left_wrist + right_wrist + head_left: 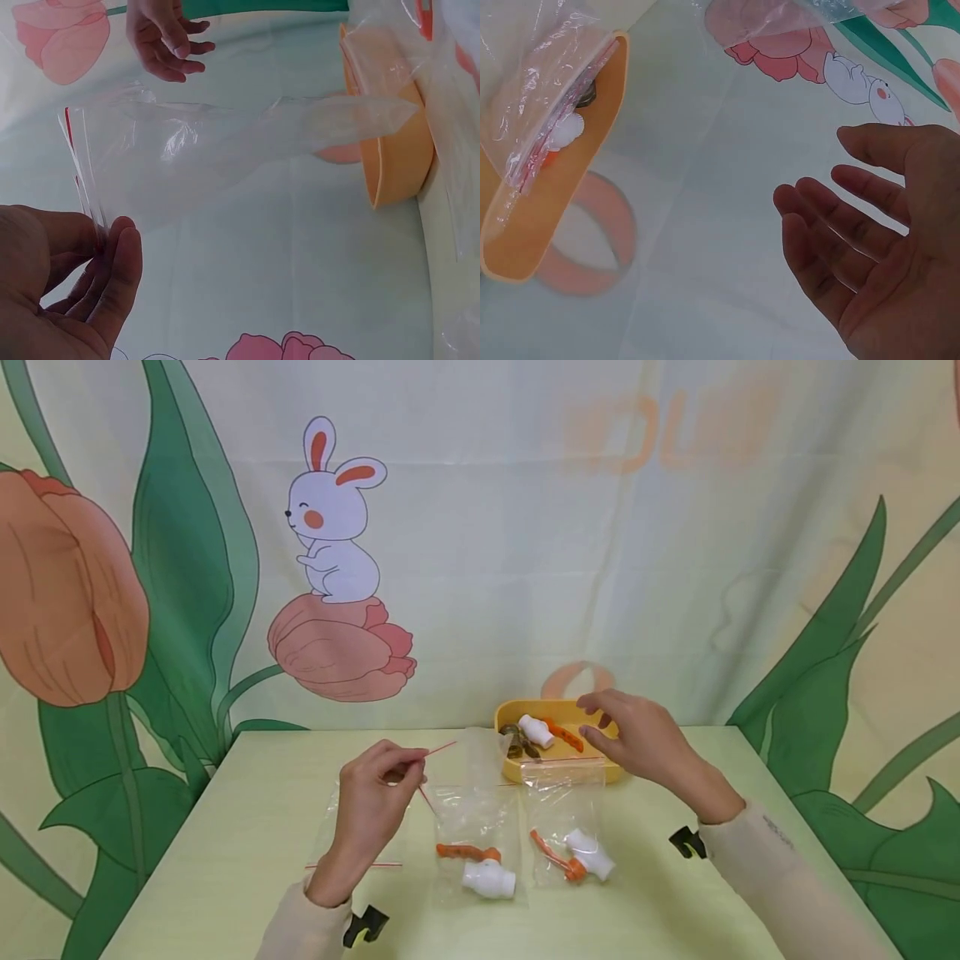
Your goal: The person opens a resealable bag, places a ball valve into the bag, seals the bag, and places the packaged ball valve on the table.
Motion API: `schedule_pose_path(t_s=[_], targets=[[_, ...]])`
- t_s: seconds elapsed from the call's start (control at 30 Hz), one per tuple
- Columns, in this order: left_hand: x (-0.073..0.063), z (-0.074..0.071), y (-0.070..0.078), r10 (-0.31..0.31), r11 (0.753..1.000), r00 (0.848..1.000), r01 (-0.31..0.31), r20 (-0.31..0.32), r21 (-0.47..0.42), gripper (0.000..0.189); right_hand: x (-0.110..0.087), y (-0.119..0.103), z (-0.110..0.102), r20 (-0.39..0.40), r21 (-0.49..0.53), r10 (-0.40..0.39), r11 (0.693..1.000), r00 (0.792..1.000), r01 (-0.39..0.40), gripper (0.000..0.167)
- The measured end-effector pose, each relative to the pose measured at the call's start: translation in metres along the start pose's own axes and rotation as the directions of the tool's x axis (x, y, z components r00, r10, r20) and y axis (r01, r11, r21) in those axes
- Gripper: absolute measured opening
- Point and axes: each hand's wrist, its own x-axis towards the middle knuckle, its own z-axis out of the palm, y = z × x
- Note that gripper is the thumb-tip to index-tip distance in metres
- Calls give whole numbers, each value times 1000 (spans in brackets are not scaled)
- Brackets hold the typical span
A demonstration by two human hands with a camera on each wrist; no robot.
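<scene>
My left hand pinches the top edge of a clear zip bag with red seal lines. In the left wrist view this bag hangs out from the fingertips, with nothing seen inside it. Over the right end of a yellow tray hovers my right hand, fingers loosely bent and holding nothing. Inside the tray lie a white pipe-like valve piece, an orange handle and some dark brownish pieces, whose kind I cannot tell.
Two filled zip bags lie on the table before the tray, each with a white valve piece and an orange handle. Another clear bag lies partly under the left forearm. A printed curtain hangs behind the table.
</scene>
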Motion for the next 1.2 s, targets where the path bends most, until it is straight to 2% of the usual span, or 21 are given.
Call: schedule_pose_path(t_s=[0.17,0.37,0.67,0.9,1.13,1.2], targets=[[0,-3,-4,-7,1000,1000,7,1,16,13,15,8,7,102,22,17,1000,995,-19,39],[0,-6,-6,-14,999,1000,14,0,33,12,35,13,17,204,5,56,998,977,-58,41],[-3,-10,-7,-38,999,999,38,-6,36,13,65,28,43,263,-14,83,997,961,-82,35],[-4,-12,-7,-65,997,998,65,2,39,13,73,30,66,315,16,135,989,939,-148,37],[-6,-12,-9,-60,997,998,59,0,49,13,75,35,92,401,46,213,967,891,-252,38],[-6,-11,-10,-62,997,998,61,1,51,13,76,38,101,401,58,212,965,891,-256,35]])
